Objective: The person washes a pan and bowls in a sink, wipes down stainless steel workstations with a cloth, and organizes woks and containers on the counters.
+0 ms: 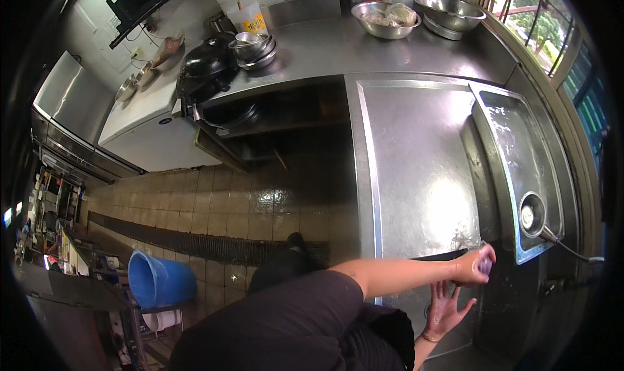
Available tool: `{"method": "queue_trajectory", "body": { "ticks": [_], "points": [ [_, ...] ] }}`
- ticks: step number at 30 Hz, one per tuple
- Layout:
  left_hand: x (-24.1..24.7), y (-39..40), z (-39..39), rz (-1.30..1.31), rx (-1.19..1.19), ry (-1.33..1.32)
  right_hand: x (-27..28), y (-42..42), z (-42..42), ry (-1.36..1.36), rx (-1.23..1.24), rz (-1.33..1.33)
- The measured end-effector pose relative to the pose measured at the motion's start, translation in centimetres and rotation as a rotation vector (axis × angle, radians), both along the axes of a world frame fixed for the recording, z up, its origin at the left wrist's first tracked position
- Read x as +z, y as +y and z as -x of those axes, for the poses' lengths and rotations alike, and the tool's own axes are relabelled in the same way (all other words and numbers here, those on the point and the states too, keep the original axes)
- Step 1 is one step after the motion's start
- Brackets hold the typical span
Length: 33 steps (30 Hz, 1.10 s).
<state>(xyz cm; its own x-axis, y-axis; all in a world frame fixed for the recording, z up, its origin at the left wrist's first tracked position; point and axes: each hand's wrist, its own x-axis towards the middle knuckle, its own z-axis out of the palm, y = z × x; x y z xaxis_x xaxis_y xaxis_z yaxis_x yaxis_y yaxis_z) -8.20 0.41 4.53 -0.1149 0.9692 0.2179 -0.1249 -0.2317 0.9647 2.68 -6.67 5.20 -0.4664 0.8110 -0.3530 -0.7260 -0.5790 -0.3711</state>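
My left hand [475,267] reaches across the right side of a stainless steel sink counter [414,166], its fingers curled round a small pale purple thing [484,266] that I cannot identify. A dark, flat, long thing [438,255] lies just behind my left forearm, partly hidden by it. Below the left hand, my right hand [444,308] is held palm up, wet, with its fingers spread and nothing in it. The two hands are close together; whether they touch is hard to tell.
A long steel basin [521,142] with a round strainer cup [531,215] stands at the right. Steel bowls [385,28] sit on the far counter, a black wok [207,61] and stacked bowls [253,51] further left. A blue bucket [163,279] is at lower left, near a floor drain grate [195,244].
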Motion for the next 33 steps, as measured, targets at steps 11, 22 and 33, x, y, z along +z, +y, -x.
{"method": "queue_trajectory", "body": {
  "ticks": [11,22,33],
  "points": [
    [-0.1,3.6,-1.3,0.701,-0.227,-1.159,-1.3,6.4,0.5,-0.395,-0.536,-0.494],
    [-3.0,9.4,-3.0,0.116,-1.148,1.001,2.0,2.2,5.0,-1.420,-0.247,-1.961],
    [-4.7,0.4,-3.0,0.528,-1.142,1.027,-14.7,1.0,0.2,-1.439,0.784,-2.104]
  ]
}}
